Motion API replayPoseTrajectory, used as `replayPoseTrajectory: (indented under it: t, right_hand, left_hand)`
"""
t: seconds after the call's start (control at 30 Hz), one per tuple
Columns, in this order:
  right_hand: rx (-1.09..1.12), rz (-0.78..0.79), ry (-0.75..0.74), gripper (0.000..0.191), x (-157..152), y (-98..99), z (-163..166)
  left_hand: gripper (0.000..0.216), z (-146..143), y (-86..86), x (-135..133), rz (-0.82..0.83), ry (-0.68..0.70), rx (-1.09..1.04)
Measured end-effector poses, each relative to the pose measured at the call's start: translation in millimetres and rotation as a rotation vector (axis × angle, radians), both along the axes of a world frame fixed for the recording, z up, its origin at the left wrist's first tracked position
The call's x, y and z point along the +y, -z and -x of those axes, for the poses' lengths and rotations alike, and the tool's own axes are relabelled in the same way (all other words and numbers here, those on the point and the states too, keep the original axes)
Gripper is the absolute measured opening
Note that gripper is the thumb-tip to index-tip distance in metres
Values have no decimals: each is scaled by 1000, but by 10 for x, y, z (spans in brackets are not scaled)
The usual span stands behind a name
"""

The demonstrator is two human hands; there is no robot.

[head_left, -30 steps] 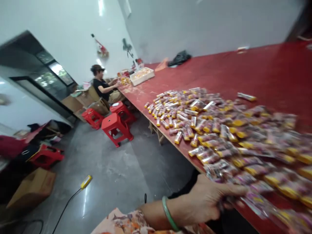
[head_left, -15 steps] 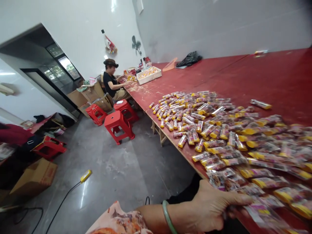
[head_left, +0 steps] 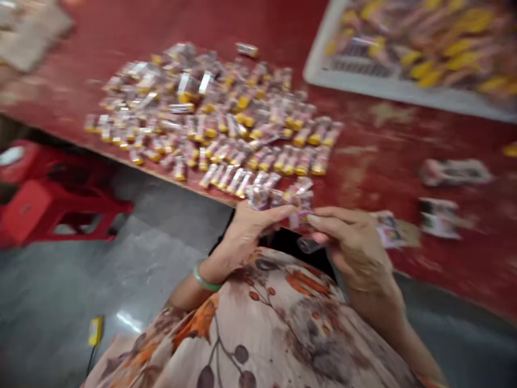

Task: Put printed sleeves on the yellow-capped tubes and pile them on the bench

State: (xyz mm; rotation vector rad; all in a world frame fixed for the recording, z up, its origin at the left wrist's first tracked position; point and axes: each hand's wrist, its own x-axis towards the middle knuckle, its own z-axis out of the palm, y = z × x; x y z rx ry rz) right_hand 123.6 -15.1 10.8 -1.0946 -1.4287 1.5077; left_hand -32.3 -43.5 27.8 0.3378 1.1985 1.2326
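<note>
My left hand (head_left: pixel 245 229), with a green bangle on the wrist, and my right hand (head_left: pixel 351 242) meet at the near edge of the red table (head_left: pixel 371 140). Both pinch a small bunch of wrapped packets (head_left: pixel 283 196) with pink and clear wrappers. The frame is blurred by motion. Just beyond my hands lies a wide spread of packets (head_left: pixel 210 118) with yellow ends, several in neat rows. My flowered sleeves fill the bottom of the view.
A white tray (head_left: pixel 347 81) full of the same packets stands at the back right. Two loose wrappers (head_left: pixel 440 215) lie on the table at the right. Red plastic stools (head_left: pixel 48 199) stand on the grey floor at the left. A yellow object (head_left: pixel 95 330) on a cord lies on the floor.
My view has swung from the room and the seated person down to the table edge. My right hand has come in and joined the left on the packets.
</note>
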Motion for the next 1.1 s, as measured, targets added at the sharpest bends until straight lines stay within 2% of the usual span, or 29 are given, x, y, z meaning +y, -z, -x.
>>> replayPoseTrajectory:
  t: [0.1,0.17,0.27,0.37,0.43,0.53,0.73,0.87,1.0,1.1]
  right_hand:
    - [18,244,186,12,37,99,-32]
    - [82,330,230,14,56,106,-51]
    - [105,324,242,16,38,86,-158]
    - [106,249,213,20,-19,93,-364]
    - [94,148,196,21,-75,94,-496]
    - [-23,-71,263,18,-164,44,-604]
    - [-253,-506,328,18,-201,-94,-579]
    - [-375,-764,425,25,-175,-39,-535]
    - [-546,-1050,460,43,-198,52,-480]
    - [-558,-1112,503,46,-220,82,-413]
  left_hand:
    - [26,-54,186,149,62,106,-21]
    - [26,-104,233,214,79,152,-30]
    - [25,-156,225,309,107,141,-43]
    - [23,-186,206,416,108,97,-69]
    - [22,-215,210,470,104,100,-108]
    - [22,-282,238,502,120,131,-197]
    - [21,-399,221,493,171,128,-309]
    - [19,-429,147,482,198,142,-354]
    - [21,-436,124,454,186,150,-416]
    - [22,-441,135,433,177,157,-379]
